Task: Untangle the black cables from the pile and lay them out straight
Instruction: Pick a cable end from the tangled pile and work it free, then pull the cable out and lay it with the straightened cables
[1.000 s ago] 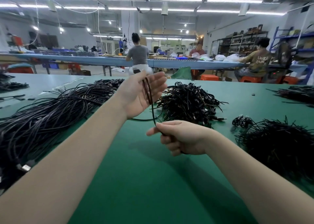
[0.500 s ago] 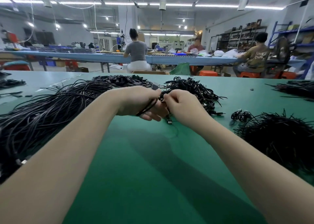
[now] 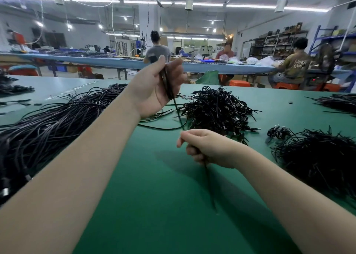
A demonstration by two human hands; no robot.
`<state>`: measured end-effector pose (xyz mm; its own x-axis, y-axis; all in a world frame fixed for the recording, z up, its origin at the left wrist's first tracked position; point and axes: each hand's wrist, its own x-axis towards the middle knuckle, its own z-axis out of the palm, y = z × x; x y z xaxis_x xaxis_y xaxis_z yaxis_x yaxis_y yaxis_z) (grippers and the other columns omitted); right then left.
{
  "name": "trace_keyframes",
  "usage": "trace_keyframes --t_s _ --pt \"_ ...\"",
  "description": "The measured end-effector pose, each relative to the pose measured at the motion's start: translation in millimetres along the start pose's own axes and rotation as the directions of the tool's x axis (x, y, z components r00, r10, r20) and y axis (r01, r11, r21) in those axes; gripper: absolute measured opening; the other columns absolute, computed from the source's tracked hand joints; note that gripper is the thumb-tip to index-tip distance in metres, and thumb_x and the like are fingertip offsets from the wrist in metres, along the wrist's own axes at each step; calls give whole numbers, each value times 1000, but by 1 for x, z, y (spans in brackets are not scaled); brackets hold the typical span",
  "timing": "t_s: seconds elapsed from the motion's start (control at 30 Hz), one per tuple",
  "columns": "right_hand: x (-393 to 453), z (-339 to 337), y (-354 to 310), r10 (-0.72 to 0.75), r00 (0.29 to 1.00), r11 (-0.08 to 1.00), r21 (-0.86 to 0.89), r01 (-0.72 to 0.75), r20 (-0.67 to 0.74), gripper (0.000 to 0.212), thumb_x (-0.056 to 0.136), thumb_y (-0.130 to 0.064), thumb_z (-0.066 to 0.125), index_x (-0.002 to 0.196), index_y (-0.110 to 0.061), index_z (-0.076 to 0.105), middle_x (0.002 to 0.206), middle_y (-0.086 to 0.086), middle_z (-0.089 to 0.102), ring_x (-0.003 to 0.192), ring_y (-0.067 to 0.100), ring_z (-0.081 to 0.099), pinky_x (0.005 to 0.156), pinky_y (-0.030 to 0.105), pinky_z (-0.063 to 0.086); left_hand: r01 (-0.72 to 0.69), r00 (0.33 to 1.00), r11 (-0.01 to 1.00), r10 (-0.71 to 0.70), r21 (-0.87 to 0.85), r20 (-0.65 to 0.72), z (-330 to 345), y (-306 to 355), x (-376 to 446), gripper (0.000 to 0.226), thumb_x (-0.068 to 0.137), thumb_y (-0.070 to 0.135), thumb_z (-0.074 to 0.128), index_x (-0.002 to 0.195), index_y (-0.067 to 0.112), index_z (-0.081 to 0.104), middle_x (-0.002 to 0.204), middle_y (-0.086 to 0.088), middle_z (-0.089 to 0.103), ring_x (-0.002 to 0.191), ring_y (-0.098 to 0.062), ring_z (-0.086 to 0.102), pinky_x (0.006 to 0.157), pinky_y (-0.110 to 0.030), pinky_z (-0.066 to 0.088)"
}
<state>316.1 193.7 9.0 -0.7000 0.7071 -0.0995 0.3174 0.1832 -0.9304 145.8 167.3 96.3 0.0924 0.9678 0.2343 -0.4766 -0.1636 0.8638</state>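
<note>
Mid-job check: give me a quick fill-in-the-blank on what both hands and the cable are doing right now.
1. The left hand is raised and grips a black ____.
2. The cable runs down to the ____ hand.
3. The right hand hovers above the ____ table.
4. The tangled pile lies ____ the right hand.

Missing: cable; right; green; behind

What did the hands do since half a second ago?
The hands split apart: the left hand rose, still gripping the black cable, while the right hand slid down toward the person, drawing it taut. The tangled pile on the green table stayed put.
</note>
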Motion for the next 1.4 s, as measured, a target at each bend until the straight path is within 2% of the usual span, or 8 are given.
trace_keyframes --t_s 0.17,0.33,0.47,0.63,0.9,1.07,1.2,1.4 --pt "-5 -33 -9 28 981 997 77 -14 -194 33 98 -33 46 68 -20 46 50 -9 27 41 10 19 43 21 19 197 953 915 -263 353 149 0 -1 -12 36 92 36 48 62 17 57 50 9 38 42 -6 35 41 -14 33" --pt "-7 -34 -35 -37 968 992 108 65 -247 29 96 -21 35 70 -19 49 47 -11 30 37 8 23 39 21 21 300 912 494 -401 816 -93 8 -30 -6 52 103 42 30 94 5 66 69 -5 67 49 -12 50 46 -17 34" --pt "1 -7 -37 -245 909 968 -41 246 -336 31 102 -14 33 78 -15 52 47 -10 46 37 3 39 38 16 32 235 969 762 -135 604 -207 10 -41 3 44 104 42 31 84 14 59 84 -5 69 84 -21 64 65 -21 49" --pt "11 10 -2 -265 911 964 -53 262 -316 29 101 -27 46 83 -14 65 56 -3 55 45 10 52 46 16 39 112 977 955 -55 275 -206 6 -48 9 41 106 35 26 105 13 60 79 3 72 77 -11 70 73 -24 48" --pt "13 -3 23 -32 927 936 313 159 -374 25 98 -37 50 91 -19 67 79 -1 73 66 11 68 63 22 50 193 972 976 -175 105 -159 -5 -62 10 31 105 30 29 81 20 45 51 12 40 42 -3 37 43 -15 30" --pt "17 3 23 10 954 895 429 125 -299 20 91 -31 61 77 -18 63 61 -5 61 68 14 68 71 27 53 343 938 928 -331 144 -97 -7 -80 5 31 104 34 34 81 18 49 60 8 52 51 -5 48 50 -15 41" --pt "20 2 26 31 923 878 452 159 -385 21 97 -11 51 80 -14 63 58 -7 62 59 14 58 69 29 57 285 950 935 -246 211 -191 -2 -81 9 33 103 29 38 80 12 53 65 -1 61 56 -11 62 55 -18 50" --pt "22 5 25 41 896 861 470 192 -441 12 95 -17 57 87 -13 66 53 -9 62 44 6 54 63 28 58 322 935 810 -190 491 -299 -2 -74 11 31 102 34 42 83 15 57 60 4 65 62 -12 59 67 -25 47"
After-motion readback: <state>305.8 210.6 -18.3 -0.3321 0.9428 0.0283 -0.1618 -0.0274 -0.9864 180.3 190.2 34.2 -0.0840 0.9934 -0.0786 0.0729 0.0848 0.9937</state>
